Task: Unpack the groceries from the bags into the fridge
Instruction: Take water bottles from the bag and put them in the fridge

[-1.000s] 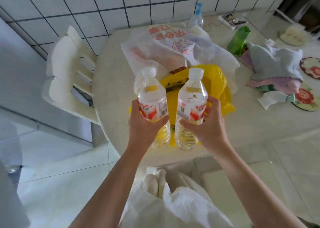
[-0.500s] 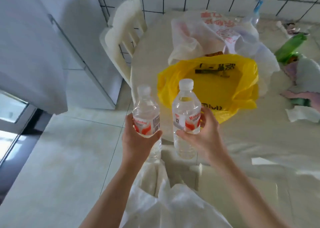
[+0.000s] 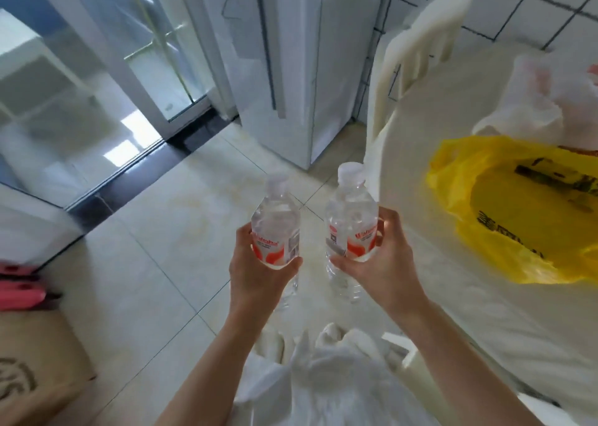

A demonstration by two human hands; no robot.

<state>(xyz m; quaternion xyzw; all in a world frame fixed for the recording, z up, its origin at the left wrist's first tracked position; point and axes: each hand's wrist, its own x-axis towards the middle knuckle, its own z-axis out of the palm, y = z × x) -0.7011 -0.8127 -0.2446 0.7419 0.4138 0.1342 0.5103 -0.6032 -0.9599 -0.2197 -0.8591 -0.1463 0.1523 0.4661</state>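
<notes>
Each hand carries one clear water bottle with a red and white label and a white cap. My left hand (image 3: 259,273) grips the left bottle (image 3: 275,218) by its lower half. My right hand (image 3: 382,263) grips the right bottle (image 3: 351,215) the same way. Both bottles stand upright over the tiled floor, left of the table. The white fridge (image 3: 291,53) stands ahead with its door closed. On the round table (image 3: 485,312) to the right lie a yellow plastic bag (image 3: 517,215) and a white plastic bag (image 3: 550,98).
A white plastic chair (image 3: 414,69) stands between the fridge and the table. A glass sliding door (image 3: 97,85) fills the left side. A cardboard box (image 3: 35,370) and something pink (image 3: 19,293) sit on the floor at the lower left.
The view has swung left, away from the table and toward the fridge and glass door. Both bottles came off the table side with my hands and are now over the floor.
</notes>
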